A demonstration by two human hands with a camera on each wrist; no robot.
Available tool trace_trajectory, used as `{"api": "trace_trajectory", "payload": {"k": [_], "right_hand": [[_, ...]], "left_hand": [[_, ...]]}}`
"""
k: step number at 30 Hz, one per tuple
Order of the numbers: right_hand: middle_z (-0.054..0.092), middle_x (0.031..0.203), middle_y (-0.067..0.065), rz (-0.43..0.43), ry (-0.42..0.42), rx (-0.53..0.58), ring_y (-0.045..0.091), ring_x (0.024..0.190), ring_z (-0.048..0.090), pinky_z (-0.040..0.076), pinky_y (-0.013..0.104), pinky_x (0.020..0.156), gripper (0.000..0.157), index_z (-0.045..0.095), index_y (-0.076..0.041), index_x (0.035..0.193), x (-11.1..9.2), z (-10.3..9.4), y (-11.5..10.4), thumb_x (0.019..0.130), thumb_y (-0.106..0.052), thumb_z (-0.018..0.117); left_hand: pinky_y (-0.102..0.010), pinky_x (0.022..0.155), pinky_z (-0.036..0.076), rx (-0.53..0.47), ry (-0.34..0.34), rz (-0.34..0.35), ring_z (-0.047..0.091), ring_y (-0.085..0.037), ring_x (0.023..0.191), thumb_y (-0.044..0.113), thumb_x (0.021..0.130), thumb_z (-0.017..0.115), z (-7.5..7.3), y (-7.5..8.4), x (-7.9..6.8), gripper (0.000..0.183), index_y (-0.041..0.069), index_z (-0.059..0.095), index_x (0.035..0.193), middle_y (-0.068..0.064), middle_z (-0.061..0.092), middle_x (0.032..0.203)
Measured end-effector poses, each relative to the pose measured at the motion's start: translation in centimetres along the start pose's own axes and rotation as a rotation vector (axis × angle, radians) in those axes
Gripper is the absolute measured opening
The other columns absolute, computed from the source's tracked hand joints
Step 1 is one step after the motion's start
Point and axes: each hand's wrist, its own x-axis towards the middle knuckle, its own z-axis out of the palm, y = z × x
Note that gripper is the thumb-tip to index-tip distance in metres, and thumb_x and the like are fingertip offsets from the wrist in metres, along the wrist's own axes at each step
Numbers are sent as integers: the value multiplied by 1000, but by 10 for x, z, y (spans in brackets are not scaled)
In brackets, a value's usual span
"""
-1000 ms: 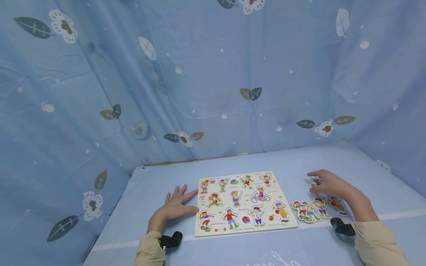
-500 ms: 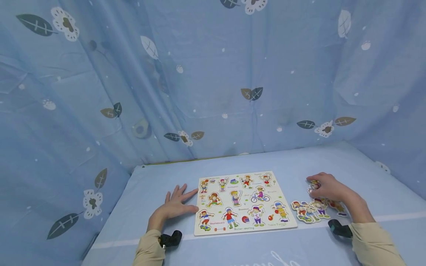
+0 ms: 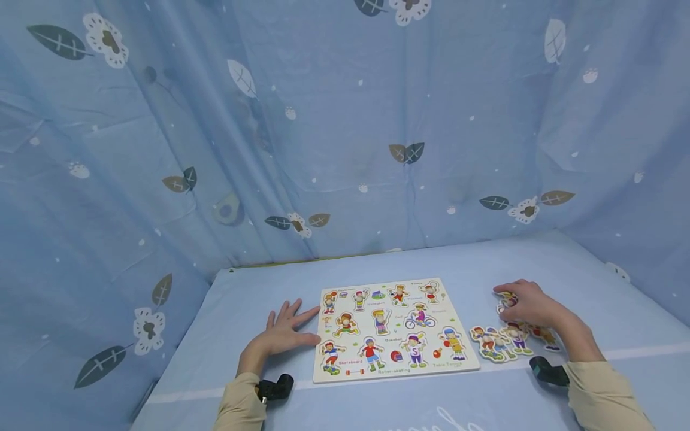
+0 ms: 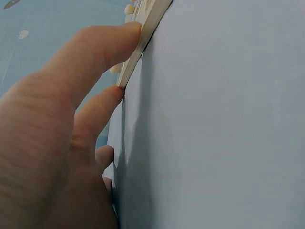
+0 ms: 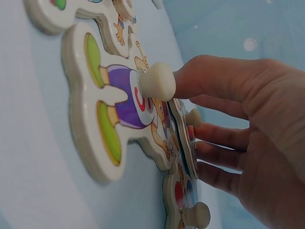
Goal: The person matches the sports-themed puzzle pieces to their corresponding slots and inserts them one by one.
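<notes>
A wooden peg puzzle board (image 3: 420, 372) printed with sporting children lies on the table. At its left edge, my left hand (image 3: 283, 334) is spread, thumb and index fingertips touching the board's side (image 4: 143, 40). My right hand (image 3: 530, 304) reaches over the loose pieces at the right. Its thumb and fingers grip a knobbed puzzle piece (image 3: 505, 303), partly covered by the hand. In the right wrist view, the fingertips meet that piece's edge (image 5: 183, 131). A purple-trousered figure piece (image 5: 126, 98) lies in front, its pale knob (image 5: 157, 82) overlapping the thumb tip.
Several loose pieces (image 3: 490, 344) overlap in a pile beside the board's right edge. A brown-toned piece (image 3: 548, 336) lies under the right wrist in the head view. The light blue cloth (image 3: 377, 407) covers the table, with a patterned curtain (image 3: 334, 149) behind.
The right hand's index finger and thumb have closed in on the far puzzle piece, which has shifted slightly left. The left hand stays at the board's edge.
</notes>
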Motion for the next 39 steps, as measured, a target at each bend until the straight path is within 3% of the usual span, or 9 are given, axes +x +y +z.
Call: {"api": "trace_trajectory", "payload": {"k": [17, 30, 39], "right_hand": [[42, 135, 37, -64, 38, 13, 54, 120, 37, 39, 72, 93, 62, 57, 3, 133, -1, 5, -2, 81, -25, 74], [42, 137, 36, -68, 31, 18, 54, 123, 36, 38, 72, 95, 63, 57, 2, 134, 3, 7, -9, 79, -22, 75], [45, 135, 36, -167, 80, -26, 54, 123, 38, 39, 71, 96, 60, 60, 2, 131, 6, 7, -25, 77, -19, 75]], "left_hand": [[-66, 117, -5, 10, 2, -11, -1, -45, 150, 54, 78, 74, 0, 0, 2, 80, 26, 49, 148, -19, 19, 163], [-66, 117, -6, 2, -1, -11, -1, -45, 150, 54, 77, 75, 0, -2, 3, 80, 27, 49, 147, -19, 19, 163], [-66, 117, -6, -1, -6, -6, -2, -45, 150, 54, 77, 75, 0, -3, 3, 80, 27, 48, 148, -19, 18, 163]]}}
